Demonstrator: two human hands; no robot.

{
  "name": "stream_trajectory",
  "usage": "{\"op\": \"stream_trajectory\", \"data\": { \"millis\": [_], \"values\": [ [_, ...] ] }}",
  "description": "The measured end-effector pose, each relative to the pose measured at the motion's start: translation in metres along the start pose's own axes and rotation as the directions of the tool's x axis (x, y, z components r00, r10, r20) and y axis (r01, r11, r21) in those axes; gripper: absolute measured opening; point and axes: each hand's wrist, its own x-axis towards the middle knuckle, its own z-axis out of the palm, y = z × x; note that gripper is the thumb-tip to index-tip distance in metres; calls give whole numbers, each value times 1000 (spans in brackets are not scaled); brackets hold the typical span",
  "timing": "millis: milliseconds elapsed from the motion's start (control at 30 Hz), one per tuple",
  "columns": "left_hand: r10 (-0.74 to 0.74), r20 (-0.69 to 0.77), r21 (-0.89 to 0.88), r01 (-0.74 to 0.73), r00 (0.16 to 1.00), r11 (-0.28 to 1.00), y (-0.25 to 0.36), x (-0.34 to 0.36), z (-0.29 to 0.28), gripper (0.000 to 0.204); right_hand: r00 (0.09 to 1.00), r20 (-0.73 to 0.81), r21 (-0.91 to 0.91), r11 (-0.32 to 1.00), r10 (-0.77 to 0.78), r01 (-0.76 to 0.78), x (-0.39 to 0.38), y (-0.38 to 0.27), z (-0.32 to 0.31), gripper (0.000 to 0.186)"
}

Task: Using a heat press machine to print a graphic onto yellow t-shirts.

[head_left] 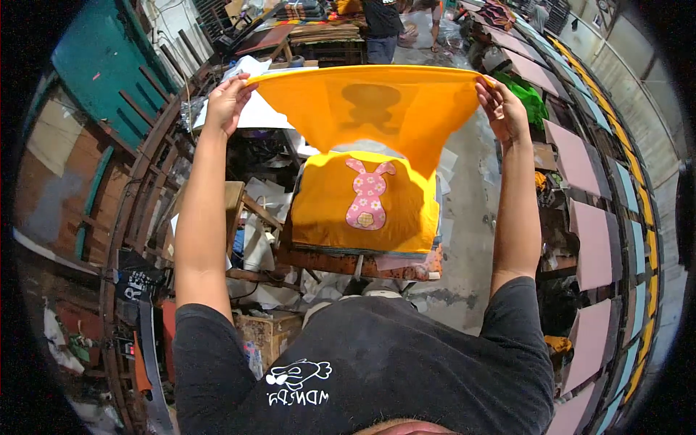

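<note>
I hold a yellow-orange garment (370, 109) stretched out in front of me, raised at arm's length. My left hand (228, 101) pinches its left edge and my right hand (502, 109) pinches its right edge. A dark shape of a print shows through the lifted cloth. Below it lies a stack of the same yellow garments (326, 210) on a board, the top one printed with a pink rabbit (368, 194) that has flower spots.
A row of pink printing boards (591, 243) with yellow and blue edges curves along the right. Cluttered wooden frames and paper (250, 210) stand at left. A cardboard box (268, 333) sits low left. A person in dark clothes (380, 29) stands far back.
</note>
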Motion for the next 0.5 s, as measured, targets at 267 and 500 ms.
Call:
{"op": "stream_trajectory", "data": {
  "millis": [267,500],
  "values": [
    [-65,16,20,64,998,998,-39,4,-10,17,996,-61,-92,994,60,-65,-4,25,-15,29],
    [-147,-10,103,147,989,984,-74,-43,-7,17,991,-93,-173,978,98,-113,-56,72,-44,27]
  ]
}}
